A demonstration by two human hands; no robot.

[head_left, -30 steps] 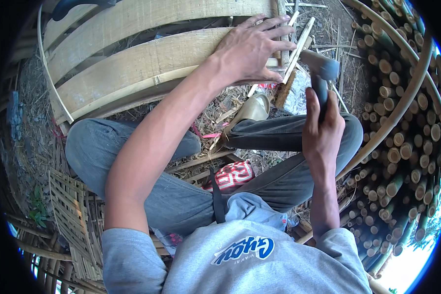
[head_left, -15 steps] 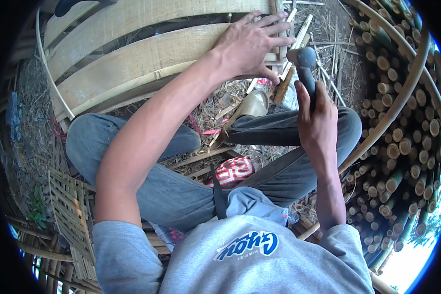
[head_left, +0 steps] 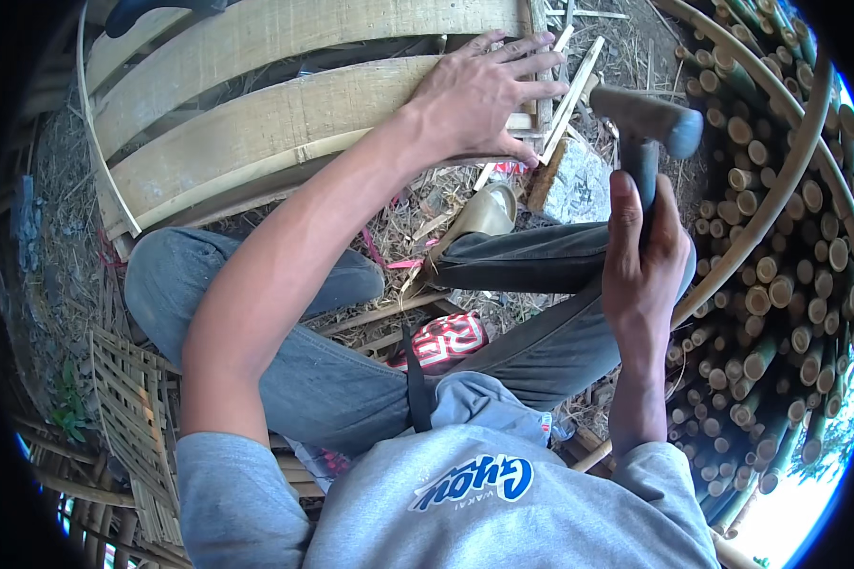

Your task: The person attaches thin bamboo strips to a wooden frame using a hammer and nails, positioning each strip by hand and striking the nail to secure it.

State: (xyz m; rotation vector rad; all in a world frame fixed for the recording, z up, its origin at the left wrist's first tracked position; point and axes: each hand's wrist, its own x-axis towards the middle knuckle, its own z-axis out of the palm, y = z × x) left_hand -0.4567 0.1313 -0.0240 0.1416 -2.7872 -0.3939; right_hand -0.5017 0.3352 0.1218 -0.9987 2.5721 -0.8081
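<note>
A seated person is seen from above, with legs in grey jeans folded on straw-strewn ground. The left hand (head_left: 484, 95) is laid flat, fingers spread, on the end of a wide bamboo slat (head_left: 266, 133) that is part of a curved frame of slats; the fingertips reach thin bamboo strips (head_left: 569, 95) crossing at the slat's right end. The right hand (head_left: 640, 251) is wrapped tightly, fingers pressed together, around the handle of a hammer (head_left: 645, 119). The hammer is held upright above the right knee, its head raised just to the right of the thin strips and clear of them. Half a second ago the hammer head was lower and closer to the left hand's fingertips; it is now lifted up and away to the right. The left hand has stayed in the same place on the slat. A stack of cut bamboo poles (head_left: 778, 237) is piled along the right, their round ends facing the camera
</note>
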